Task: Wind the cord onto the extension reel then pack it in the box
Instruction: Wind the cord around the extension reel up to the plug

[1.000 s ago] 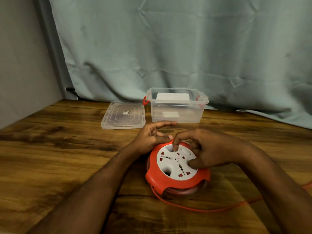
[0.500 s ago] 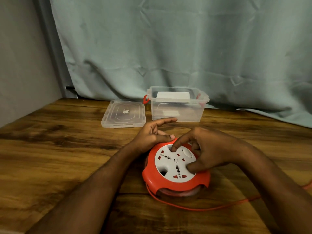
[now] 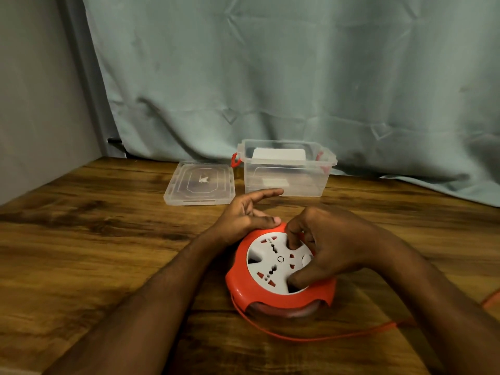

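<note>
A round red extension reel [image 3: 244, 284] with a white socket face lies flat on the wooden table [image 3: 94, 253]. My left hand [image 3: 243, 217] grips its far left rim, thumb on top and index finger stretched out. My right hand [image 3: 332, 244] rests on the white face, index finger and thumb pressed into two recesses. A red cord [image 3: 311, 337] leaves the reel's near side and trails right, passing under my right forearm. Behind the reel stands a clear plastic box [image 3: 286, 185] with red latches, open on top.
The box's clear lid [image 3: 200, 182] lies flat to the left of the box. A pale blue curtain [image 3: 270, 77] hangs behind the table, and a grey wall [image 3: 35, 90] borders the left side. More red cord [image 3: 491, 300] shows at the right edge.
My right hand has turned the white face clockwise: the index finger moved right, the socket holes shifted. The loose cord loop at the reel's front has drawn in. My left hand stayed put.
</note>
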Demonstrator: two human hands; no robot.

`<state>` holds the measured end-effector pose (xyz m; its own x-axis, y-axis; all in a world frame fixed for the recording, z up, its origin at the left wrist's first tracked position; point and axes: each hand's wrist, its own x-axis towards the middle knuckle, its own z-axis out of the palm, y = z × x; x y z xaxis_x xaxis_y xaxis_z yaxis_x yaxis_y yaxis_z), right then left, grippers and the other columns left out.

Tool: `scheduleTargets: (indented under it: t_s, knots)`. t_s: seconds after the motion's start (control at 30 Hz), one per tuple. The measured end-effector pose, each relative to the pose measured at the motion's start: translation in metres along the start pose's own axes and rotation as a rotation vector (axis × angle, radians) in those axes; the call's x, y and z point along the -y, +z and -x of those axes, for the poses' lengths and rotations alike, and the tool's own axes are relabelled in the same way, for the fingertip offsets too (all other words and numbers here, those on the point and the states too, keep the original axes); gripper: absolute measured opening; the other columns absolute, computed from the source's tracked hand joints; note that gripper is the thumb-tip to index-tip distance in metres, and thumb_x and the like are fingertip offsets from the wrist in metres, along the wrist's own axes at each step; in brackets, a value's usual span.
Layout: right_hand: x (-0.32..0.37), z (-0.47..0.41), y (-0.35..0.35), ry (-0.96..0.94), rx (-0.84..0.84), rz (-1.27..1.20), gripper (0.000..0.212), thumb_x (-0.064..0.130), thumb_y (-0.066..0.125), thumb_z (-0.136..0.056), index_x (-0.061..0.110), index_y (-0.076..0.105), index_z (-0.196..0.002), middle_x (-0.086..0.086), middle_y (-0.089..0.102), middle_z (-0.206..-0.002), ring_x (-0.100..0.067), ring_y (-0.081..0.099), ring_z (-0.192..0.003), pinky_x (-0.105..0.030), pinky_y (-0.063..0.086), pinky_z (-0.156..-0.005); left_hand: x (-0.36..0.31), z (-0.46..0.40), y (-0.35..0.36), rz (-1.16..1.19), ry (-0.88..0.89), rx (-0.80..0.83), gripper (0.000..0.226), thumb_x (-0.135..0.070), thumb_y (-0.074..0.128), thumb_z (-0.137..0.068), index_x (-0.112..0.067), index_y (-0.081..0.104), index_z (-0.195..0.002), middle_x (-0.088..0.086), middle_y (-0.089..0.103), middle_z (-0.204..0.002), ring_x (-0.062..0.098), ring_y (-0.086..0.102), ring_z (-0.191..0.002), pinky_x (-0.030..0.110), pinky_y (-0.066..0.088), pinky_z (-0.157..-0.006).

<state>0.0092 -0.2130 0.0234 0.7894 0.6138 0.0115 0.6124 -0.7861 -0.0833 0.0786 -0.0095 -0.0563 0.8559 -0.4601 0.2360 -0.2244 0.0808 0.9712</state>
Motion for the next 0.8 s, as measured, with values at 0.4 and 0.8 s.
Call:
scheduleTargets:
  t_s: [0.4, 0.8]
  knots:
    - [0.004, -0.007, 0.008, -0.032, -0.051, 0.074, 0.062, 0.082, 0.067, -0.070, 0.023, 0.056, -0.057, 0.009, 0.053, -0.056, -0.008, 0.052, -0.058, -0.018, 0.029, -0.054, -0.004, 0.001, 0.003, -0.036, 0.004, -0.115, 0.057, 0.003, 0.067, -0.087, -0.018, 0.052, -0.138, 0.014, 0.075, -0.075, 0.024, 0.073, -0.062, 0.030, 0.058, -0.055]
    - [-0.015, -0.004, -0.003, 0.013, -0.091, -0.068, 0.029, 0.043, 0.076, -0.086, 0.046, 0.066, -0.112, 0.010, 0.066, -0.071, -0.008, 0.062, -0.065, -0.027, 0.050, -0.054, 0.001, -0.004, -0.002, -0.018, 0.019, -0.182, 0.062, 0.001, 0.070, -0.085, -0.021, 0.050, -0.140, 0.031, 0.071, -0.084, 0.030, 0.070, -0.062, 0.034, 0.059, -0.059]
